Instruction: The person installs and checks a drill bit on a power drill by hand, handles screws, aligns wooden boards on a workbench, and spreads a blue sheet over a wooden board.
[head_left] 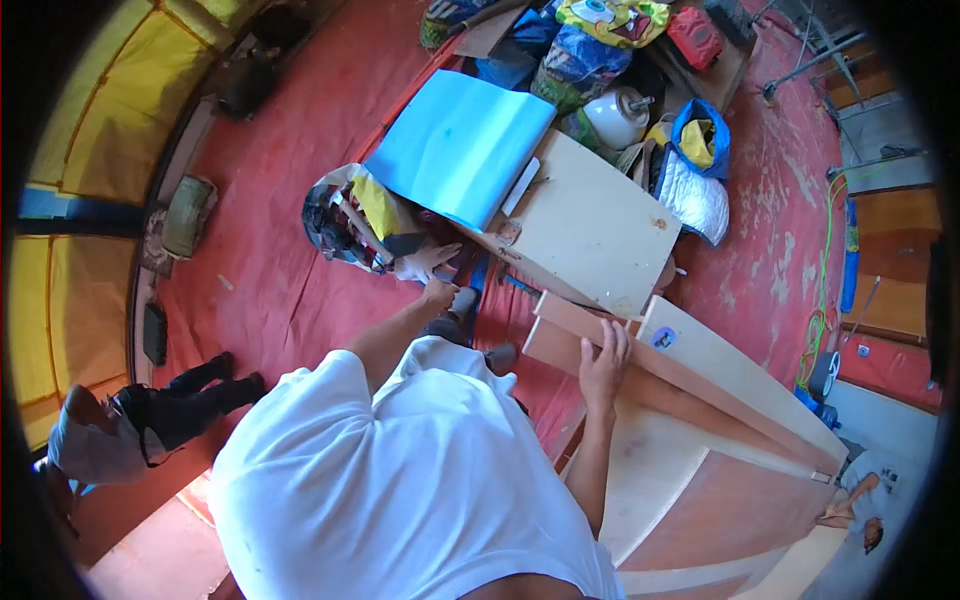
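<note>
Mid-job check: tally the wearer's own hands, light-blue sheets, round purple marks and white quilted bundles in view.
Hands: 2 (left hand; right hand, on reddish-brown wood)
Light-blue sheet: 1
Round purple mark: 1
White quilted bundle: 1
Total: 5

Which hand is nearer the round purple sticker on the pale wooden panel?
Right. The right hand rests on a brown wooden plank, close beside the round purple sticker; the left hand is farther, beyond the plank's end.
</note>
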